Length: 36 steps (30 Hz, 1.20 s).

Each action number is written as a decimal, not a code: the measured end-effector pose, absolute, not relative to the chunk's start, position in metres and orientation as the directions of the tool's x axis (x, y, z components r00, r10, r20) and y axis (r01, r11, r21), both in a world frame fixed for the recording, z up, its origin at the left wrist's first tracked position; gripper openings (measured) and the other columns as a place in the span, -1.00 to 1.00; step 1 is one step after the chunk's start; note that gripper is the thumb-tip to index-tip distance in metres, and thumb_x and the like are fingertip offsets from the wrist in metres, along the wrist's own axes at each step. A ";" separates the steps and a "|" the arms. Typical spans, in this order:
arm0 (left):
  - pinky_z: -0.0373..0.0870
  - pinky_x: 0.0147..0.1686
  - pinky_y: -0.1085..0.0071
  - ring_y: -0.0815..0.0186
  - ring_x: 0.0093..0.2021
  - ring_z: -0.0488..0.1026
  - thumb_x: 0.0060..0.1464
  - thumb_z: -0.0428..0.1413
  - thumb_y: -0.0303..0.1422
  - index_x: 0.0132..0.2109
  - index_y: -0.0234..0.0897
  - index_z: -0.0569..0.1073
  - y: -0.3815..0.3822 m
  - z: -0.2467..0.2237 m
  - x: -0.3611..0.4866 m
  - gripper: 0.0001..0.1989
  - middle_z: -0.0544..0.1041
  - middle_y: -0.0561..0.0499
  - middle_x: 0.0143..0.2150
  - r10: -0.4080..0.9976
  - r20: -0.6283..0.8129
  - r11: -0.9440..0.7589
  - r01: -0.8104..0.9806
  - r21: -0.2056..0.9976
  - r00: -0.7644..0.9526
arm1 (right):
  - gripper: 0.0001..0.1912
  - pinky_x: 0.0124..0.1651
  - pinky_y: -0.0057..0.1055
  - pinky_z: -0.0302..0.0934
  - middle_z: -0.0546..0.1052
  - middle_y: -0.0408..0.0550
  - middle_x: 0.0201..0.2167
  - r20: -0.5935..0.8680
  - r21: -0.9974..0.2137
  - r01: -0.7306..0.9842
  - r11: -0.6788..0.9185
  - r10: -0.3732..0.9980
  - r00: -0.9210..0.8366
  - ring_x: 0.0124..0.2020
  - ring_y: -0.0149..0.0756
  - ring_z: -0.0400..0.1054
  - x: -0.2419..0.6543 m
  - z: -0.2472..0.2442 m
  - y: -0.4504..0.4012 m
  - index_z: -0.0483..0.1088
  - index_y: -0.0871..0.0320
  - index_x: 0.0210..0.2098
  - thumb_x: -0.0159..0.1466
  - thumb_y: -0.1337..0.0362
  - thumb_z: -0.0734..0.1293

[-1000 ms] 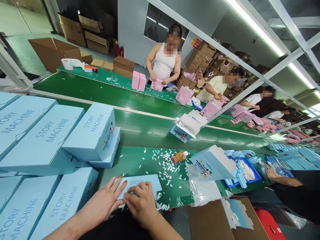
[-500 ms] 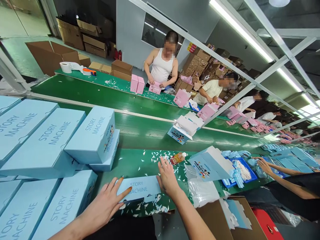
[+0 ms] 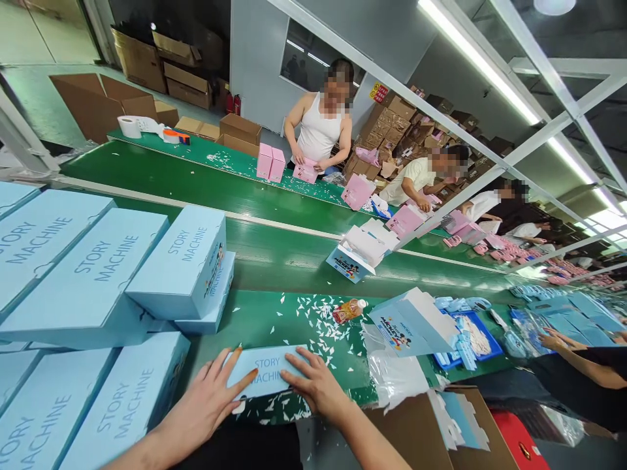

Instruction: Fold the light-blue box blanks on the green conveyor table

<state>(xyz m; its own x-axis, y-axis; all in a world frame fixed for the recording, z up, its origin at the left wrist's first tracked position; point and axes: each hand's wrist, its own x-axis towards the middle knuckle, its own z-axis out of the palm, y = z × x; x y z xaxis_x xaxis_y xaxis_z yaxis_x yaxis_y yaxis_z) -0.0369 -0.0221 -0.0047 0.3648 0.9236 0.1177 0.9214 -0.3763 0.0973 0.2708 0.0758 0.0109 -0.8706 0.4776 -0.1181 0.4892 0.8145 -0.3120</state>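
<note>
A light blue box lettered "STORY MACHINE" lies on the green bench near its front edge. My left hand rests on the box's left end, fingers spread. On its right end lies my right hand, its fingers apart and reaching over the top. The box's lower edge is partly hidden by my fingers. Around it are scattered small white and blue paper scraps. Closed blue boxes are stacked to the left of my left hand.
A bottle stands beyond my right hand. Farther right are an open blue box, a blue tray and a co-worker's hands. Another open box sits on the conveyor. People handle pink boxes across it.
My right hand has moved left and down from the box's right end onto its top. The small flap at the front edge no longer shows. The co-worker's hands at right have moved right.
</note>
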 end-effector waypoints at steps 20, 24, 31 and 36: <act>0.07 0.20 -0.11 -0.13 0.38 0.06 0.25 -0.12 -0.34 0.39 0.20 -0.11 -0.020 0.007 -0.037 -0.36 0.05 -0.08 0.44 0.909 0.106 -0.412 0.907 0.091 0.403 | -0.28 0.21 0.05 0.14 -0.18 -0.12 0.46 -0.248 -0.216 0.467 0.858 0.414 -0.876 0.41 0.09 -0.24 0.270 0.019 0.078 -0.13 -0.11 0.41 0.31 0.27 0.17; 0.16 0.15 -0.07 -0.13 0.38 0.08 0.23 -0.12 -0.37 0.39 0.22 -0.11 -0.021 0.005 -0.036 -0.34 0.06 -0.06 0.44 0.916 0.106 -0.395 0.915 0.084 0.386 | -0.30 0.20 0.04 0.15 -0.19 -0.14 0.46 -0.249 -0.218 0.477 0.851 0.425 -0.871 0.41 0.08 -0.23 0.270 0.017 0.077 -0.13 -0.10 0.41 0.32 0.26 0.14; 0.04 0.21 -0.27 -0.19 0.41 -0.02 0.19 -0.08 -0.29 0.39 0.15 -0.04 -0.023 0.003 -0.031 -0.35 0.07 -0.10 0.44 0.918 0.087 -0.394 0.915 0.083 0.388 | -0.19 0.24 0.12 0.09 -0.24 -0.07 0.46 -0.237 -0.236 0.472 0.849 0.421 -0.876 0.42 0.14 -0.28 0.271 0.006 0.073 -0.17 -0.07 0.42 0.24 0.30 0.21; -0.02 0.25 -0.20 -0.19 0.36 0.10 0.21 -0.08 -0.22 0.34 0.00 0.18 -0.017 0.016 -0.021 -0.45 0.15 -0.20 0.39 0.918 0.084 -0.395 0.914 0.096 0.388 | -0.22 0.27 0.06 0.08 -0.15 -0.10 0.45 -0.206 -0.272 0.455 0.848 0.410 -0.888 0.41 0.07 -0.27 0.271 0.015 0.080 -0.09 -0.03 0.40 0.23 0.32 0.20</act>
